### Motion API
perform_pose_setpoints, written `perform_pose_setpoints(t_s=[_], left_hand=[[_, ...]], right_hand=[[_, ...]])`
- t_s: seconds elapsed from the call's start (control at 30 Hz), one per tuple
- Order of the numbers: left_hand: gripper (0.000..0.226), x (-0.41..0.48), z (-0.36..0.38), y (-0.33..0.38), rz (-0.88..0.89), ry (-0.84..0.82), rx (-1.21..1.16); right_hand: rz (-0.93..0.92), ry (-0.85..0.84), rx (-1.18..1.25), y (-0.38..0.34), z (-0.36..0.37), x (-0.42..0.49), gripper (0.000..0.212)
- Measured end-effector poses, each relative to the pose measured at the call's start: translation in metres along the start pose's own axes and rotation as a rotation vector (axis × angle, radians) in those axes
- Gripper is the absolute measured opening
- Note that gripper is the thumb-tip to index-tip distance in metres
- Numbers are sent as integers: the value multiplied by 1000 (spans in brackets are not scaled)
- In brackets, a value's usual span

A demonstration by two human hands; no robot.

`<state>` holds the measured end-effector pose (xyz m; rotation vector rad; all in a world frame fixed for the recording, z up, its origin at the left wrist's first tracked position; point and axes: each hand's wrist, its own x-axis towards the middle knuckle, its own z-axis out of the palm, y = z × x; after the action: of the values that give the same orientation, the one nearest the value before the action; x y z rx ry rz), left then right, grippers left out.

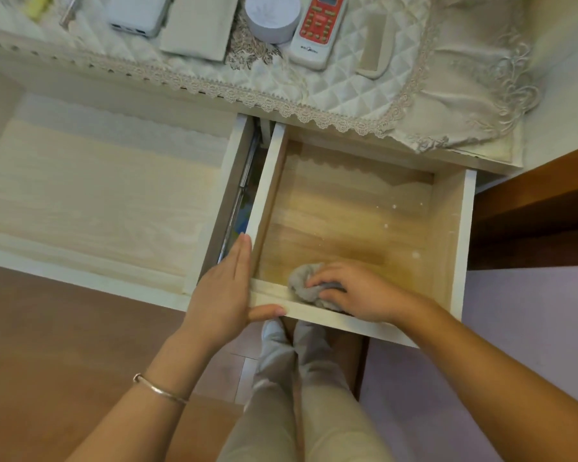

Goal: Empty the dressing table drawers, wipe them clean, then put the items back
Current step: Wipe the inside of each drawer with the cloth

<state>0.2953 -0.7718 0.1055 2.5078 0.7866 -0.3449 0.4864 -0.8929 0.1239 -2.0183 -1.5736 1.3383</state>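
Observation:
Two pale wooden drawers stand pulled out of the dressing table. The right drawer holds nothing but a crumpled grey cloth at its near left corner. My right hand presses down on that cloth, fingers curled over it. My left hand grips the right drawer's front left corner, fingers flat along the outer side wall and thumb on the front rim. The wide left drawer is bare inside.
On the lace-edged quilted cloth of the tabletop lie a white power bank, a pale flat box, a round white jar, a red-and-white remote and a cream comb. A brown wooden surface is at right; my legs stand below.

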Motion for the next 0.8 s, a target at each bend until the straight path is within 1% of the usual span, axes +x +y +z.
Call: perform_pose_setpoints(t_s=[0.1, 0.17, 0.23, 0.3, 0.37, 0.43, 0.5, 0.6, 0.67, 0.73, 0.8], left_hand=[[129, -1, 1, 0, -11, -4, -15], [131, 0, 2, 0, -19, 0, -24], [132, 0, 3, -1, -18, 1, -39], [131, 1, 3, -1, -11, 5, -48], [129, 1, 2, 0, -9, 14, -67], [130, 1, 1, 0, -9, 4, -62], [132, 1, 0, 1, -16, -5, -38], [132, 0, -3, 2, -36, -2, -37], [132, -2, -9, 7, -55, -21, -70], [126, -1, -16, 14, -67, -35, -103], [114, 2, -23, 20, -106, -15, -156]], right_hand=[[108, -51, -23, 19, -14, -33, 29], [147, 1, 11, 17, -13, -38, 29], [109, 59, 74, 2, -2, -18, 28], [33, 44, 110, -22, 10, 13, 30], [-4, 31, 95, -42, 16, 35, 30], [-6, 14, 76, -43, 16, 37, 30], [26, -5, 68, -29, 13, 20, 29], [167, 21, 95, -1, 0, -22, 28], [299, 11, 54, 19, -11, -52, 29], [425, -11, -37, 34, -18, -76, 30], [501, 1, -79, 42, -18, -85, 30]])
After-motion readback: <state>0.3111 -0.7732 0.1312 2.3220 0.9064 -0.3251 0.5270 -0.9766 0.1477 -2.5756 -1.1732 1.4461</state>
